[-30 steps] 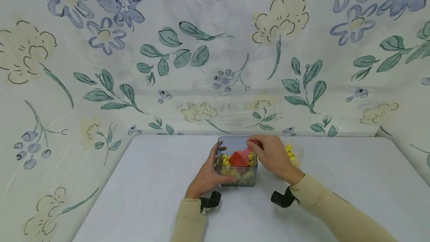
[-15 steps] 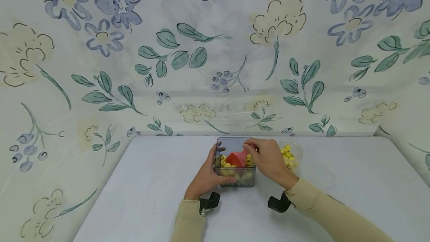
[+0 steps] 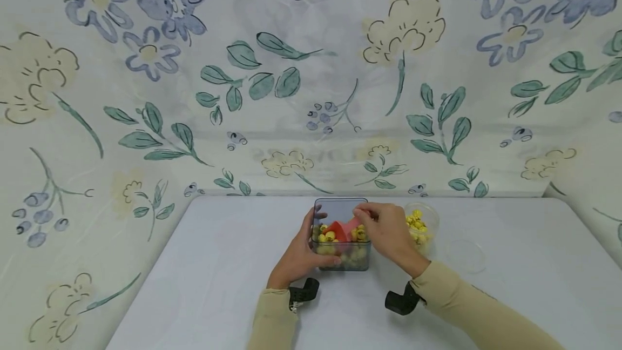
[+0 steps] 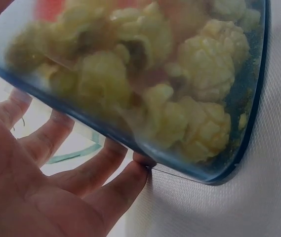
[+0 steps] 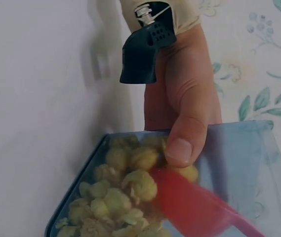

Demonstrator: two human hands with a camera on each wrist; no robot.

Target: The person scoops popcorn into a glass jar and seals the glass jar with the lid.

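- Holding the see-through bluish box [image 3: 336,209] by its left side, the left grip [image 3: 300,257] has its thumb along the front wall and its other fingers round the side and back.
- Pinching the handle of the red scoop [image 3: 343,230], the right grip [image 3: 389,232] is narrow, above the right part of the box.
- The scoop is tilted inside the box, its head below and left of the right grip, among the yellow popcorn [image 3: 330,236].
- Just beyond the right grip, to its right, stands a round clear tub [image 3: 434,220], partly hidden by that hand and holding more popcorn.
- A clear disc [image 3: 465,256] lies farther right of the right grip on the white desk [image 3: 228,263].
- Behind both grips hangs a floral sheet [image 3: 340,64].
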